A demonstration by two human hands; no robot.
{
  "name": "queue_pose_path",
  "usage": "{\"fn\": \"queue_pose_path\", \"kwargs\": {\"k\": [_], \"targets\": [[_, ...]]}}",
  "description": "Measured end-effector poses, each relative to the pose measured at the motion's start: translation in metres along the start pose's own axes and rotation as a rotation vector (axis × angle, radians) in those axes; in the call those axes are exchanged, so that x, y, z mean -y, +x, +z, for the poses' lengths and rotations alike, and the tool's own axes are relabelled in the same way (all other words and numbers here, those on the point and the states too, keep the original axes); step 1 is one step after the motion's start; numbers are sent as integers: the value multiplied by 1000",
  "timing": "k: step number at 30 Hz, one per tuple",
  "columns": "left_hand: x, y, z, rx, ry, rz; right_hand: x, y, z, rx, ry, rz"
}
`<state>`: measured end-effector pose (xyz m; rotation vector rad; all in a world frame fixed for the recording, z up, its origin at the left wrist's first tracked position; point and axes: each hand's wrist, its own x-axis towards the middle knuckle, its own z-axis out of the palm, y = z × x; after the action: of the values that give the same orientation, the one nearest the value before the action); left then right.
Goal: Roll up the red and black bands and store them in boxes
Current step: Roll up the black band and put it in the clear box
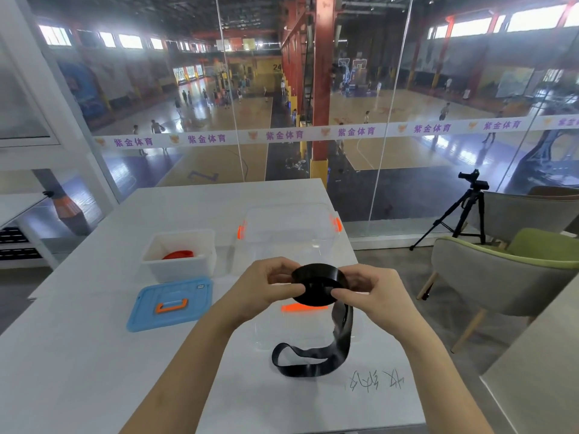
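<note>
A black band (318,285) is partly wound into a flat coil that I hold above the table. My left hand (269,286) pinches the coil's left side and my right hand (372,292) pinches its right side. The loose tail (313,358) hangs down from the coil and loops on the white table (94,355). A rolled red band (178,254) lies inside a white box (178,264) at the left. A clear box with orange latches (288,228) stands open behind my hands.
A blue lid with an orange handle (170,303) lies in front of the white box. A clear lid with an orange strip (305,327) lies under my hands. A glass wall stands beyond the table; a green-cushioned chair (507,277) and a tripod (463,211) are at the right.
</note>
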<state>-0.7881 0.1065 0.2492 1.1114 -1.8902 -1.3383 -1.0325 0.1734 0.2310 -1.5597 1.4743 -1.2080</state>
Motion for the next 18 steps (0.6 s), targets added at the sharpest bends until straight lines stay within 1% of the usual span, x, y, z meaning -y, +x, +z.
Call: {"fn": "queue_pose_path", "kwargs": {"k": [2,5,8,10,15,18], "targets": [[-2,0,-3,27,92,3,7,-1,-4,38,-27,-4],[-11,1,-3,28,167,27,14,-1,-6,94,-62,-21],[-17,3,1,25,219,84,16,0,-6,98,-56,-34],[-19,4,4,-16,162,103,14,1,-5,76,0,-31],[-20,3,10,-94,-102,110,2,3,2,35,181,-31],[-19,5,11,-124,-246,109,1,6,4,-47,276,-45]]}}
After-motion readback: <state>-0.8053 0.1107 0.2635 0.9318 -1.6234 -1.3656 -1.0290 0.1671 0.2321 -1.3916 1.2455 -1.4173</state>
